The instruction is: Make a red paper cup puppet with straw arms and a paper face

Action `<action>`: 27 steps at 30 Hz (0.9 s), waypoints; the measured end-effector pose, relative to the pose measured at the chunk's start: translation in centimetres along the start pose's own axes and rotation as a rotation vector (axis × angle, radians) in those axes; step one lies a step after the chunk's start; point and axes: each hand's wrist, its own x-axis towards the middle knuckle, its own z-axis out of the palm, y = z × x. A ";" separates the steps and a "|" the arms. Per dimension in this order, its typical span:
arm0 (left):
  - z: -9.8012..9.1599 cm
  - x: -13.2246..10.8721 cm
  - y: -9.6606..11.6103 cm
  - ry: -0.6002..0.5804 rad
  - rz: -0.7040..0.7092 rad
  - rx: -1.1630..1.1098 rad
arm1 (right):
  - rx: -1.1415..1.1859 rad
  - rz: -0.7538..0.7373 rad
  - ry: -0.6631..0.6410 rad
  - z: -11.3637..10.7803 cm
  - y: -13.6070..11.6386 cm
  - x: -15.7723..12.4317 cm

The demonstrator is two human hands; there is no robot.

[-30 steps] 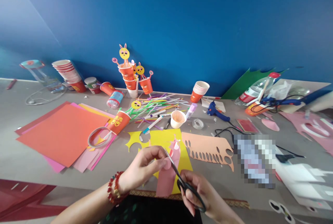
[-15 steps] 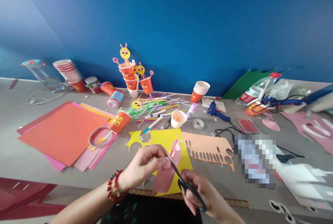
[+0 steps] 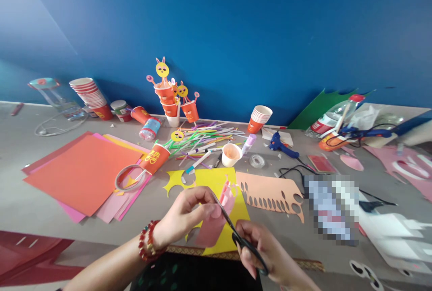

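Note:
My left hand (image 3: 194,212) pinches a small rounded piece of pink paper (image 3: 216,212) between thumb and fingertips. Black-handled scissors (image 3: 241,240) sit in my right hand (image 3: 258,246), fingers through the loops, their blades pointing up and left against the edge of the pink piece. Whether the blades are fully closed is hard to make out. Beneath both hands lies a larger pink paper strip (image 3: 211,232) on a yellow sheet (image 3: 241,201) with round cut-outs. To the right is a peach sheet (image 3: 270,187) with a row of oval holes.
Coloured sheets (image 3: 84,169) are piled at left, with a tape roll (image 3: 116,178) and a red cup (image 3: 155,158) on them. Straws (image 3: 205,138) and a white cup (image 3: 232,156) lie ahead. A blue glue gun (image 3: 283,147) with its cord is at right.
The pink strip beneath my hands has shifted slightly to the left. My hands and the scissors have barely moved.

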 end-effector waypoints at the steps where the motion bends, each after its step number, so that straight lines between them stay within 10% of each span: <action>1: 0.0 0.0 0.0 0.001 0.003 0.004 | 0.006 0.003 0.002 0.0 0.0 0.0; 27: -0.2 0.1 0.2 0.007 0.048 0.084 | 0.064 0.064 0.035 -0.2 0.4 0.0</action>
